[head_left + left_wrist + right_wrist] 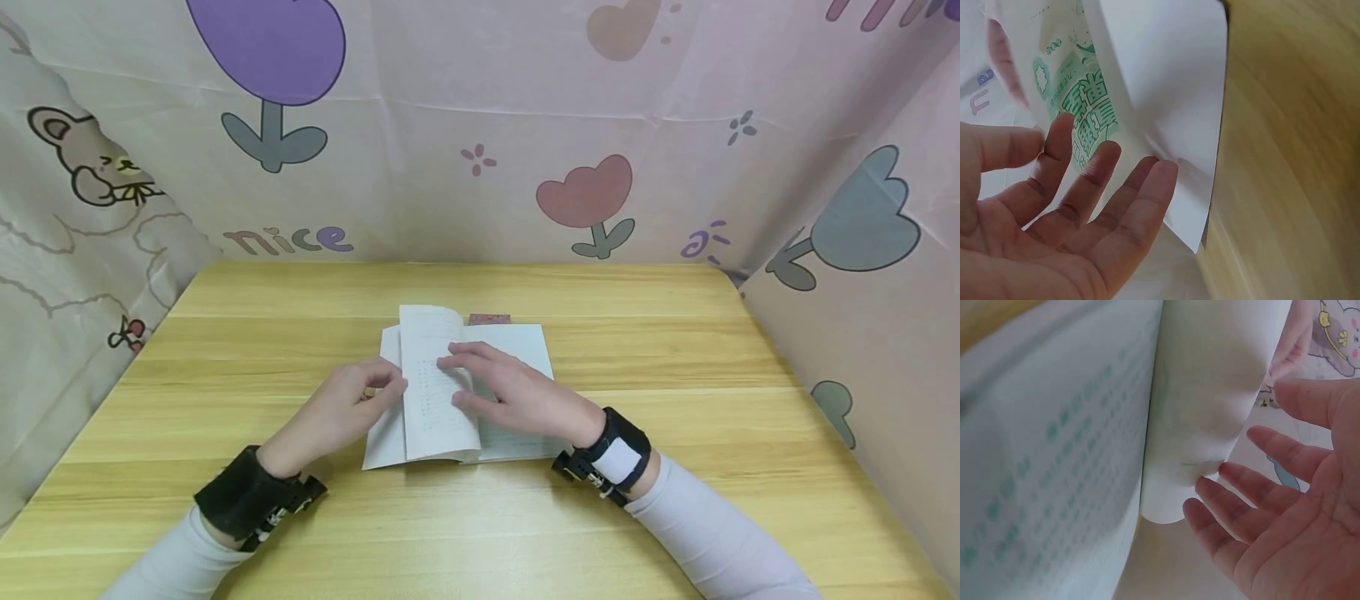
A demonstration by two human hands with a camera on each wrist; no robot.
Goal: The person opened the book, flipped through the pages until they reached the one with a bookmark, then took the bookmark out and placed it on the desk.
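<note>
An open book (517, 340) lies on the table, with a page (431, 329) standing up from its middle and curving at the spine. My left hand (351, 404) pinches the left edge of that page between thumb and index finger. Large green characters (1094, 115) show on the page's underside in the left wrist view, and the other left fingers extend loosely beside it. My right hand (517, 396) reaches over the right half, its fingers spread and touching the raised page. The right wrist view shows a facing page (1072, 456) with blurred green print beside these fingers (1229, 506).
A small reddish patterned piece (489, 318) sticks out behind the book's top edge; its kind is unclear. The wood-grain table (480, 542) extends around the book. Printed cloth (420, 208) hangs behind and at both sides. Both wrists wear black straps (242, 492).
</note>
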